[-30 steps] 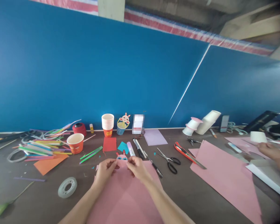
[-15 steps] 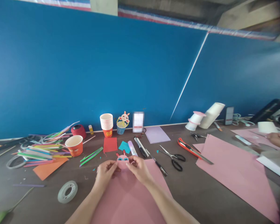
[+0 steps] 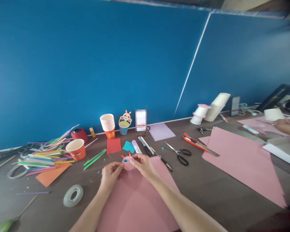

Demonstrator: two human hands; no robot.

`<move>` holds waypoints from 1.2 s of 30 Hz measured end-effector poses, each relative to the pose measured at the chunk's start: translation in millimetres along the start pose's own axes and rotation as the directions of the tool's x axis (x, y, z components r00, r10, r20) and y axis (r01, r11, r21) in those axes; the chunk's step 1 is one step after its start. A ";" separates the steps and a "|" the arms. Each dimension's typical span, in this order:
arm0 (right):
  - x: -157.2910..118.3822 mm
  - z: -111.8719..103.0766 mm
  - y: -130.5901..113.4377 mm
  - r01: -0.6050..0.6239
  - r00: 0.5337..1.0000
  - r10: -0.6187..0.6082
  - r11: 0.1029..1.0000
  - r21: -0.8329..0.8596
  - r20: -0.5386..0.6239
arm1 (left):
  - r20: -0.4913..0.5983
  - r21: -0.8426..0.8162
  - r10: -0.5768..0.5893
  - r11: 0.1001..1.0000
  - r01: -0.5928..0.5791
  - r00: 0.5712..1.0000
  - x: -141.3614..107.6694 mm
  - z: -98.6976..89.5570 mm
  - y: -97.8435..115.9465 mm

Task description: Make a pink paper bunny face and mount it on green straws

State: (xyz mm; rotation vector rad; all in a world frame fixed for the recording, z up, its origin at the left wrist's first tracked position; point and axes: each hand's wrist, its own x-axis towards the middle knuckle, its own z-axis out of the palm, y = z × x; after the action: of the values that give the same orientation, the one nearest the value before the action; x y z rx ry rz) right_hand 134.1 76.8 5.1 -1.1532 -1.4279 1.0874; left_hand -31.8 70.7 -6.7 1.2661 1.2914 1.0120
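A small pink paper rabbit face [image 3: 128,165] with red-lined ears and a blue eye is held above a large pink sheet [image 3: 137,199]. My left hand [image 3: 111,174] pinches its left edge. On the other side, my right hand [image 3: 143,166] has thumb and fingers closed on the face, its fingers covering the upper right part and the second eye. Just beyond lie a red paper square [image 3: 113,146], a blue paper piece [image 3: 129,147] and several pens [image 3: 145,145].
Scissors [image 3: 178,152] and a red cutter [image 3: 195,142] lie right, beside pink sheets [image 3: 241,164]. Stacked cups [image 3: 107,124], a red cup [image 3: 76,150], coloured strips [image 3: 41,161] and tape [image 3: 73,196] are left. Another person's hand [image 3: 285,126] is at the far right.
My right fingers have shifted inward over the top of the rabbit face, covering one blue eye. The camera view has tilted down slightly. At the far right, the other person's hand has moved left.
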 end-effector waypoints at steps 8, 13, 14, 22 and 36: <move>1.5 2.3 0.2 0.012 0.998 -0.006 0.993 0.118 -0.056 | 0.051 -0.028 0.038 0.999 -0.037 0.998 -1.6 1.6 2.0; 0.4 3.2 1.3 -0.009 0.999 0.013 0.995 0.095 -0.045 | 0.047 -0.035 0.052 0.998 -0.051 0.998 -1.3 1.5 3.9; -0.3 3.7 1.1 -0.019 0.999 0.022 0.996 0.092 -0.032 | 0.041 -0.029 0.056 0.998 -0.055 0.998 -1.1 1.5 4.3; -3.8 4.2 -7.2 -0.052 0.998 0.048 0.994 0.100 0.040 | 0.007 0.021 0.108 0.994 -0.108 0.994 0.9 0.1 2.7; -2.1 3.7 9.6 -0.088 0.993 0.090 0.996 -0.029 0.071 | 0.026 -0.080 0.059 0.995 -0.057 0.998 2.2 -1.6 -1.0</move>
State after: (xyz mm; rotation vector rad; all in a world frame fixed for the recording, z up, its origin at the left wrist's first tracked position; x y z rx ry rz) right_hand 131.8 75.9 -5.1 -1.2162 -1.4619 1.1863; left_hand -33.4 72.9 -7.7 1.2591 1.1875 1.0719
